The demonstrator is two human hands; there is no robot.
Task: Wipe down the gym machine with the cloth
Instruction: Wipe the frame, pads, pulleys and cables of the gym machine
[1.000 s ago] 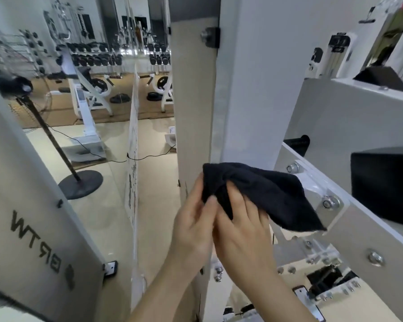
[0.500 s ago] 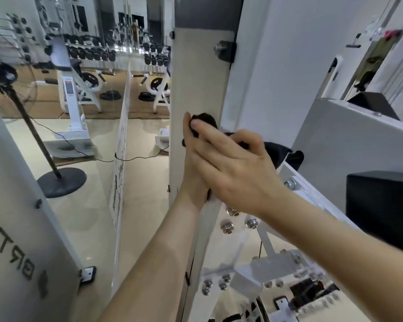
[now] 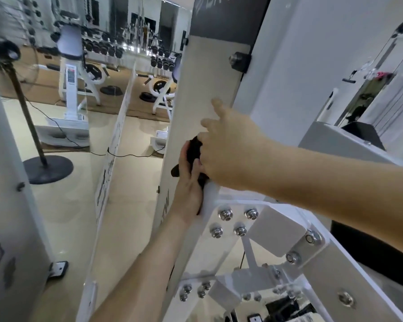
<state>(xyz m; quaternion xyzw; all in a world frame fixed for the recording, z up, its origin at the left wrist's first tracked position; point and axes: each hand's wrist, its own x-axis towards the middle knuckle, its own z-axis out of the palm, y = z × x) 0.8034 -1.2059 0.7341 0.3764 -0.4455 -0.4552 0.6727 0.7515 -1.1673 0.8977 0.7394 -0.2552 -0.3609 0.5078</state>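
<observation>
The gym machine's white upright column (image 3: 203,77) rises through the middle of the view. A bolted white plate (image 3: 233,224) joins it to a sloping beam. The black cloth (image 3: 193,150) is bunched against the column's front edge, mostly hidden between my hands. My left hand (image 3: 186,189) comes up from below and grips the cloth against the column. My right hand (image 3: 228,154) reaches in from the right and lies over the cloth. Its lower fingers curl onto the cloth, while its two upper fingers stretch up along the column.
A fan stand with a round black base (image 3: 47,169) is on the floor at left. A grey-white panel (image 3: 9,205) fills the near left. A thin upright board (image 3: 113,145) stands between them and the column. A black pad (image 3: 363,247) is at right, with weight racks far behind.
The cloth hung open near the sloping beam; now it is bunched and higher on the column. Both hands rose with it. Two fingers of my right hand have lifted off.
</observation>
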